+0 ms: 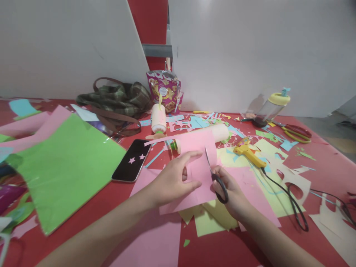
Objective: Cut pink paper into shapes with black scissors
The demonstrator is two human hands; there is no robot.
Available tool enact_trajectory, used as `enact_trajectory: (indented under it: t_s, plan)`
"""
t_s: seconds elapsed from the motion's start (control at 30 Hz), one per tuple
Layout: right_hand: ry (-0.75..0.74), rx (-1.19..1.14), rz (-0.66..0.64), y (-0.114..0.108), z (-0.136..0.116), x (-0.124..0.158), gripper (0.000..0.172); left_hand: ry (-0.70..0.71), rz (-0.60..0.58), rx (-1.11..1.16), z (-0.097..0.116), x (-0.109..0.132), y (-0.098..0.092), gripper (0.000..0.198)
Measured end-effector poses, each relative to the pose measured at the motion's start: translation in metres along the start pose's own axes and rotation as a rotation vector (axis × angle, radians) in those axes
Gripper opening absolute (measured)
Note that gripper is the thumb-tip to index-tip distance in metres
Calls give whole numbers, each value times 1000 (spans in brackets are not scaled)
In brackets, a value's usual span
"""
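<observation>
My right hand [229,191] is closed round the black handles of a pair of scissors [219,187]. The scissors' blades point up and away across a pink paper sheet [198,185], and a strip along its right side curls up beside them. My left hand [176,176] holds this sheet from the left, with thumb and forefinger spread across its face; the other fingers are partly hidden. More pink paper [151,233] lies below the hands, with yellow paper [215,220] under the held sheet. Just behind is a cream paper roll [221,132].
To the left lie a phone [130,161] bearing small pink stars and a large green sheet [69,163]. Rightward are a yellow glue gun [250,154] with a black cord, a clear bottle [269,109] and red-and-green-handled scissors [297,133]. A snack bag [165,89] stands behind.
</observation>
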State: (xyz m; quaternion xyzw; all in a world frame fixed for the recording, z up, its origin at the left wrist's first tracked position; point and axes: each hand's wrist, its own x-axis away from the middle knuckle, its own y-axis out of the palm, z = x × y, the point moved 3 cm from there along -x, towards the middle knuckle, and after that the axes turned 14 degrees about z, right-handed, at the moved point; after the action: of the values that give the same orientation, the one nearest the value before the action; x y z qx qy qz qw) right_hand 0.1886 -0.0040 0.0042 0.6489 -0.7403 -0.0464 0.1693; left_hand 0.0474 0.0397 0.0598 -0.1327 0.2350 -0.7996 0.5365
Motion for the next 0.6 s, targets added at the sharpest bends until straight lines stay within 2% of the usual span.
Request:
enact_trajectory:
  t_s: [0.4,0.6]
  plan:
    - [-5,29,27,-2,2,-1,29,3,13,-19,-2,-1,1,56]
    - [2,-7,3,-1,3,0,25,-12,1,6,-3,-1,1,57]
